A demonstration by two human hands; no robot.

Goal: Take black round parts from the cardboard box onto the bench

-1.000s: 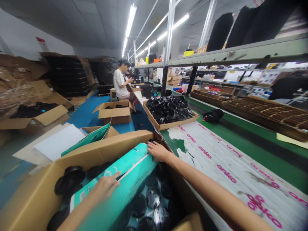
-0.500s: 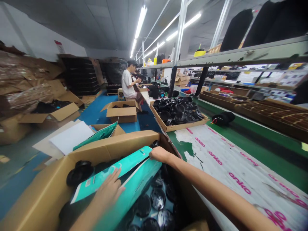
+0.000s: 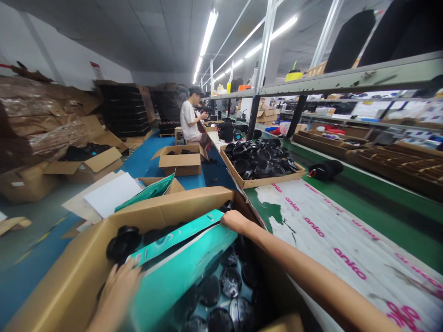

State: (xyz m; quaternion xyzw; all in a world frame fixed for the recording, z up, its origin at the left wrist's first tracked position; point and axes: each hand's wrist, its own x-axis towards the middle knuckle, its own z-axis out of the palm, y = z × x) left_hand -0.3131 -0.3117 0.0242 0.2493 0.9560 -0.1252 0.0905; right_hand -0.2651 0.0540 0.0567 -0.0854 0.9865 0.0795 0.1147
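A teal printed cardboard sheet (image 3: 183, 267), with a dark lengthwise gap between its narrow and wide panels, lies slanted over the open carton (image 3: 79, 258). My right hand (image 3: 236, 222) is closed on its far corner, fingers pinching the edge. At the near left end of the narrow panel is my left hand (image 3: 119, 288), smeared by motion; its fingertips meet the panel's edge, but their grip is unclear. Under the sheet, several round black parts (image 3: 209, 289) fill the carton. More black parts (image 3: 125, 242) show along its left inner wall.
Right of the carton runs a green bench (image 3: 374, 203) partly covered by white printed sheeting (image 3: 311, 249). On it stands a shallow box (image 3: 273, 180) heaped with black parts. Further cartons (image 3: 182, 166) stand on the blue floor. A co-worker (image 3: 190, 120) sits farther along the bench.
My left hand has slid leftward off the narrow panel's face to its end, and that panel now tilts more edge-on. My right hand keeps its hold on the corner. The view has shifted slightly.
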